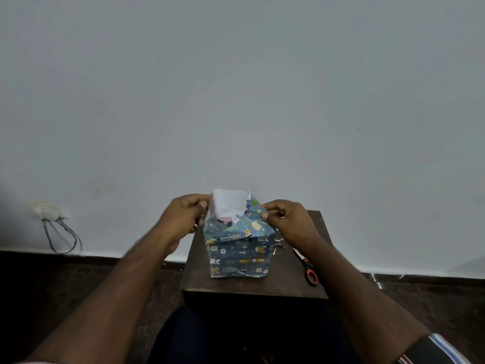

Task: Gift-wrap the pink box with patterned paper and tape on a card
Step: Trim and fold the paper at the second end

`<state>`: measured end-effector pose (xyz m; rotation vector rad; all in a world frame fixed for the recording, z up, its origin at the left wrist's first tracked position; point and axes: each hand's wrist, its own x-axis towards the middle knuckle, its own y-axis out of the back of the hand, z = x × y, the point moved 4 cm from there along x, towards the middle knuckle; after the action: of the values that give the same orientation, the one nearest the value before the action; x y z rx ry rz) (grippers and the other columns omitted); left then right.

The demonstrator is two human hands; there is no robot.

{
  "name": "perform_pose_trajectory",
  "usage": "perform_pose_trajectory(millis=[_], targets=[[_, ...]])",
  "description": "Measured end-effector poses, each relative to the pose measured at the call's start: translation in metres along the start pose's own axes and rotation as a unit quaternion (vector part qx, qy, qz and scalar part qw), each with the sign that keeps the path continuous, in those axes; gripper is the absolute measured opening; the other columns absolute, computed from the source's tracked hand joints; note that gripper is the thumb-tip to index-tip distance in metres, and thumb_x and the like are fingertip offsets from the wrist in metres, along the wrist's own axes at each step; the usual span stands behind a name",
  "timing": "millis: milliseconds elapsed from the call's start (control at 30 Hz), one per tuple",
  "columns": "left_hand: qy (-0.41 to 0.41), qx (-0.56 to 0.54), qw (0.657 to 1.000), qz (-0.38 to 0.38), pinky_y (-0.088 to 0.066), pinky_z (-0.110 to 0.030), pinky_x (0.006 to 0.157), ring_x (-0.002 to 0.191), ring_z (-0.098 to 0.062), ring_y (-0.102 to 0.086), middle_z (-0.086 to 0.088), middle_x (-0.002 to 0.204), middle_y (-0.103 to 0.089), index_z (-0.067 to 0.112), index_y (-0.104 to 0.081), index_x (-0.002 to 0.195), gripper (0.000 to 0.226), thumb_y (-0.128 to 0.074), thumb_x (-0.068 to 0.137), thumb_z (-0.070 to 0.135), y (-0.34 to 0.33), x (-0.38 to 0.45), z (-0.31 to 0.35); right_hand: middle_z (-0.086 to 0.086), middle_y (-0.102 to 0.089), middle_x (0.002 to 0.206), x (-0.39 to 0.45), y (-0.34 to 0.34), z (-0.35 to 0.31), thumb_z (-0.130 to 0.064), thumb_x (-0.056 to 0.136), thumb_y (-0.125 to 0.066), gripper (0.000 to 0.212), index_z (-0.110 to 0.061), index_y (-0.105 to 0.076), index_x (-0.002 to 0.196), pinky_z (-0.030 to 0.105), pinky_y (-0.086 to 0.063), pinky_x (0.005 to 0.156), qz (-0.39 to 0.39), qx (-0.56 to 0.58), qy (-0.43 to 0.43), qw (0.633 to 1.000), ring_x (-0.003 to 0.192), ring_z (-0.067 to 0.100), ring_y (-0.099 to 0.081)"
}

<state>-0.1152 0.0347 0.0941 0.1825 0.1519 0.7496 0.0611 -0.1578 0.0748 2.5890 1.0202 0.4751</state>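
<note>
The box stands upright on a small dark wooden table (199, 282), covered in blue patterned paper (238, 256) with cartoon animals. At its open top, the paper's white inner side (227, 203) shows on a raised flap, and a sliver of the pink box (225, 219) peeks out below it. My left hand (183, 216) pinches the paper's top left edge. My right hand (286, 219) pinches the top right flap, which is folded inward. No card or tape can be seen.
Red-handled scissors (308, 269) lie on the table to the right of the box, beside small paper scraps (278, 244). A grey wall rises behind. A wall socket with looping cables (56, 227) is at the far left, above the dark floor.
</note>
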Motion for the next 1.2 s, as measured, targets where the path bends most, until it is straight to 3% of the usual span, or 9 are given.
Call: perform_pose_trajectory(millis=[100,167,333,600,767,833,900,1100,1200], targets=[[0.001,-0.027,1.000,-0.005,-0.035,-0.019,0.048,0.049,-0.007,-0.049,-0.003,0.070,-0.066,0.018,-0.076,0.103,0.023,-0.056,0.101,0.007,-0.006,0.000,-0.007,-0.008,-0.076,0.079,0.000,-0.002,-0.002,-0.015,0.091,-0.071,0.012,-0.021,-0.077,0.100,0.028,-0.057,0.072,0.002,0.001,-0.009,1.000,0.077,0.008,-0.073],[-0.002,-0.037,0.999,0.002,-0.038,-0.018,0.046,0.047,-0.007,-0.050,0.000,0.065,-0.066,0.013,-0.075,0.102,0.015,-0.063,0.097,0.005,-0.008,0.000,-0.006,-0.008,-0.077,0.080,0.000,-0.002,-0.001,-0.014,0.091,-0.071,0.012,-0.022,-0.077,0.098,0.030,-0.057,0.072,0.001,0.002,-0.015,1.000,0.076,0.009,-0.073],[0.020,-0.037,0.999,0.010,-0.042,-0.020,0.041,0.042,-0.009,-0.052,-0.008,0.071,-0.066,0.005,-0.068,0.094,0.010,-0.071,0.088,-0.003,-0.015,0.001,-0.003,-0.002,-0.078,0.084,0.000,-0.001,0.002,-0.013,0.090,-0.071,0.013,-0.018,-0.077,0.101,0.043,-0.061,0.078,-0.008,0.016,-0.020,1.000,0.080,0.017,-0.075],[0.000,0.035,0.999,-0.001,-0.037,-0.018,0.038,0.038,-0.009,-0.050,-0.009,0.058,-0.059,0.005,-0.062,0.083,0.014,-0.074,0.088,-0.001,-0.020,0.002,0.005,0.001,-0.077,0.083,-0.002,0.000,-0.002,-0.014,0.090,-0.072,0.012,-0.016,-0.076,0.101,0.039,-0.061,0.075,-0.021,0.028,-0.015,0.999,0.078,0.018,-0.075],[0.019,0.038,0.998,-0.053,-0.037,-0.018,0.043,0.043,-0.008,-0.052,-0.008,0.065,-0.063,0.007,-0.063,0.091,0.014,-0.077,0.087,0.007,-0.017,-0.001,0.008,0.000,-0.077,0.082,0.001,-0.002,-0.008,-0.012,0.089,-0.072,0.010,-0.017,-0.076,0.098,0.040,-0.062,0.076,-0.029,0.012,-0.016,0.999,0.078,0.017,-0.075],[0.022,0.033,0.997,-0.070,-0.039,-0.021,0.047,0.050,-0.009,-0.057,-0.007,0.077,-0.070,0.015,-0.070,0.099,0.007,-0.070,0.095,0.021,-0.013,0.000,0.009,-0.002,-0.077,0.079,0.001,-0.002,-0.008,-0.012,0.089,-0.072,0.010,-0.017,-0.076,0.096,0.037,-0.061,0.074,-0.028,0.006,-0.017,0.999,0.076,0.015,-0.074],[0.017,0.041,0.996,-0.078,-0.039,-0.020,0.048,0.054,-0.009,-0.059,-0.006,0.088,-0.074,0.024,-0.074,0.108,0.016,-0.060,0.102,0.027,-0.010,0.001,0.010,-0.004,-0.076,0.076,0.001,-0.002,-0.008,-0.012,0.088,-0.073,0.010,-0.017,-0.077,0.096,0.033,-0.059,0.071,-0.029,0.004,-0.018,0.999,0.073,0.011,-0.073],[-0.010,0.075,0.993,-0.088,-0.036,-0.015,0.043,0.047,-0.008,-0.048,-0.004,0.072,-0.070,0.017,-0.077,0.101,0.014,-0.063,0.100,0.016,-0.016,0.002,0.017,-0.012,-0.072,0.067,0.001,-0.001,-0.009,-0.011,0.088,-0.073,0.010,-0.015,-0.077,0.097,0.017,-0.046,0.058,-0.032,0.004,-0.021,0.999,0.058,-0.003,-0.063],[-0.021,0.083,0.994,-0.069,-0.040,-0.015,0.044,0.047,-0.006,-0.050,-0.003,0.074,-0.072,0.012,-0.076,0.099,0.009,-0.067,0.097,0.012,-0.018,0.004,0.020,-0.009,-0.073,0.070,0.002,-0.001,-0.009,-0.011,0.088,-0.074,0.011,-0.015,-0.077,0.098,0.020,-0.047,0.060,-0.032,0.011,-0.022,0.999,0.062,0.001,-0.066]])
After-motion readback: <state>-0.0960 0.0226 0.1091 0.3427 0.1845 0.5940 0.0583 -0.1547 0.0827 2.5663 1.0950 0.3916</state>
